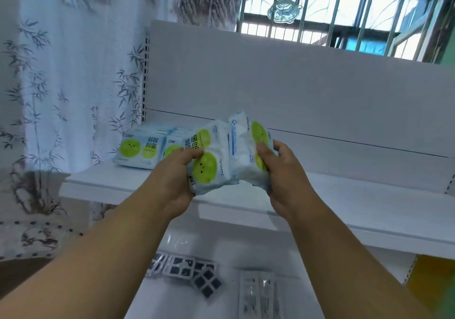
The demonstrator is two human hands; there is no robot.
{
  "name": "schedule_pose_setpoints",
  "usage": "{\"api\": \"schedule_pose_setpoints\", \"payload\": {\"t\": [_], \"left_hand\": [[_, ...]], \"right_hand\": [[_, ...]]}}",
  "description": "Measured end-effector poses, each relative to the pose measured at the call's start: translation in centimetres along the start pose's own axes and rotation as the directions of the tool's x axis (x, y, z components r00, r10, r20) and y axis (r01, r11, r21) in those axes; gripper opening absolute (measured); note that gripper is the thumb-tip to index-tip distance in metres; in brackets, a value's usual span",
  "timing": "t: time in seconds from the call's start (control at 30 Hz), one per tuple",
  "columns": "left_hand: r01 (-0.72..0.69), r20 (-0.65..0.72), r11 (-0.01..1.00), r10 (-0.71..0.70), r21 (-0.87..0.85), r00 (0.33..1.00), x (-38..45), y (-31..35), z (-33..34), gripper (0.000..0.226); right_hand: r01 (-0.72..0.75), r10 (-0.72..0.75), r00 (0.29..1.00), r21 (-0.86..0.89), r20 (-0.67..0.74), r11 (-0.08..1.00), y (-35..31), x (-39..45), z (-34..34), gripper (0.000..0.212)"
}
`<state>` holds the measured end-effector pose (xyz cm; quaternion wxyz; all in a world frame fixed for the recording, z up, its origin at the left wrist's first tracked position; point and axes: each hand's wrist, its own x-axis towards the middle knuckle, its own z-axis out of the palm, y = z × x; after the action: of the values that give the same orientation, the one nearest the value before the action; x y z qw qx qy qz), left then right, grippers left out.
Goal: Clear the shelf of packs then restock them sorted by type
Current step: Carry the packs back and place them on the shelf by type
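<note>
Left hand: your left hand (178, 170) gripped a white pack with green smiley circles (209, 161), thumb curled on its front face, fingers hidden behind it.
Right hand: your right hand (280, 170) gripped a second white-and-green pack (248, 146), thumb pressed on its face near the green circle, fingers wrapped round its far side.
Held packs: both were lifted above the front edge of the shelf, near the centre of view; the two touched, the right one at 2 o'clock of the left.
Shelved packs: a short row of the same white-and-green packs (140, 150) stood on the shelf at 9 o'clock of your left hand, just beside it, against the left end.
Shelf: the white shelf board (357, 195) ran from 9 to 3 o'clock, bare to the right of your hands.
Lower level: at 6 o'clock, below the shelf, lay clear packs with dark squares (192, 273) and, at 5 o'clock, clear blister packs (259, 294); contents too blurred to tell.
Background: a bamboo-print curtain (61, 84) hung at 10 o'clock; a barred window (344, 23) at 1 o'clock.
</note>
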<state>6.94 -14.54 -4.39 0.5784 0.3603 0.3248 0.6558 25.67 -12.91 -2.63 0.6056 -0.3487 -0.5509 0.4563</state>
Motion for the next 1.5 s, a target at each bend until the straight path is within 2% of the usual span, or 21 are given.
{"api": "schedule_pose_setpoints", "payload": {"t": [0.1,0.17,0.23,0.3,0.4,0.5,0.57,0.63,0.67,0.73,0.8,0.87,0.97,1.03,1.13,1.2,1.33,1.4,1.5], "left_hand": [[-0.148,-0.164,0.989,0.151,0.031,0.975,3.7,-0.5,1.9,0.04],[-0.185,-0.261,0.982,0.191,0.047,0.946,5.4,-0.7,2.8,0.049],[-0.217,-0.348,0.975,0.22,0.046,0.911,6.7,-1.2,3.1,0.052],[-0.228,-0.416,0.973,0.213,0.012,0.884,7.7,-1.8,3.2,0.058],[-0.215,-0.471,0.976,0.199,0.021,0.86,8.9,-3.0,3.4,0.068],[-0.177,-0.522,0.959,0.269,0.221,0.809,9.6,-3.8,3.5,0.063],[-0.186,-0.488,0.92,0.344,0.344,0.802,9.9,-3.7,3.4,0.052],[-0.197,-0.37,0.815,0.445,0.544,0.816,10.2,-2.8,3.1,0.039],[-0.196,-0.283,0.719,0.487,0.667,0.826,10.3,-2.2,3.0,0.034],[-0.182,-0.094,0.451,0.523,0.874,0.847,10.6,-0.9,2.9,0.031],[-0.179,0.081,0.156,0.492,0.971,0.867,11.2,-0.1,3.2,0.032],[-0.204,0.221,-0.087,0.39,0.975,0.894,12.0,0.1,3.8,0.034],[-0.264,0.373,-0.38,0.251,0.887,0.893,13.3,-0.7,4.5,0.035],[-0.29,0.445,-0.505,0.218,0.813,0.868,14.2,-1.5,4.5,0.039],[-0.334,0.503,-0.526,0.216,0.782,0.837,15.1,-2.4,3.9,0.042],[-0.362,0.532,-0.492,0.264,0.792,0.805,15.4,-2.7,3.4,0.042],[-0.366,0.57,-0.492,0.371,0.79,0.733,14.8,-3.2,2.5,0.051],[-0.407,0.604,-0.471,0.416,0.783,0.68,13.8,-3.2,2.3,0.057],[-0.496,0.671,-0.454,0.447,0.74,0.592,12.1,-2.9,1.8,0.052]], "right_hand": [[0.05,-0.069,0.995,-0.253,-0.068,0.966,0.2,4.4,-3.9,0.025],[0.127,-0.153,0.988,-0.498,-0.012,0.858,-0.1,6.6,-6.5,0.036],[0.21,-0.164,0.977,-0.718,0.135,0.663,-0.4,8.3,-8.4,0.045],[0.286,-0.076,0.957,-0.866,0.28,0.41,-0.3,9.7,-8.9,0.051],[0.377,0.044,0.921,-0.915,0.386,0.142,0.8,11.2,-8.2,0.054],[0.412,0.041,0.91,-0.911,0.413,0.039,1.8,12.4,-7.7,0.055],[0.434,0.033,0.9,-0.9,0.434,-0.021,2.1,13.1,-7.5,0.054],[0.454,0.016,0.89,-0.881,0.456,-0.131,2.2,13.6,-7.3,0.055],[0.454,-0.003,0.886,-0.87,0.463,-0.19,2.3,13.7,-7.1,0.056],[0.44,-0.052,0.88,-0.853,0.471,-0.281,2.5,13.9,-6.5,0.056],[0.439,-0.079,0.875,-0.85,0.478,-0.291,2.8,14.0,-5.9,0.052],[0.444,-0.087,0.874,-0.858,0.478,-0.258,3.1,13.9,-5.4,0.049],[0.443,-0.103,0.873,-0.863,0.477,-0.243,3.3,14.0,-5.3,0.046],[0.444,-0.114,0.871,-0.865,0.478,-0.236,3.3,14.1,-5.5,0.045],[0.44,-0.115,0.874,-0.868,0.473,-0.23,3.6,14.1,-6.0,0.044],[0.432,-0.113,0.879,-0.875,0.462,-0.219,3.8,13.9,-6.1,0.045],[0.407,-0.126,0.893,-0.896,0.431,-0.178,3.9,13.0,-5.5,0.048],[0.395,-0.14,0.897,-0.904,0.418,-0.164,3.9,12.1,-4.6,0.049],[0.343,-0.203,0.904,-0.923,0.375,-0.176,3.6,10.2,-3.0,0.053]]}}
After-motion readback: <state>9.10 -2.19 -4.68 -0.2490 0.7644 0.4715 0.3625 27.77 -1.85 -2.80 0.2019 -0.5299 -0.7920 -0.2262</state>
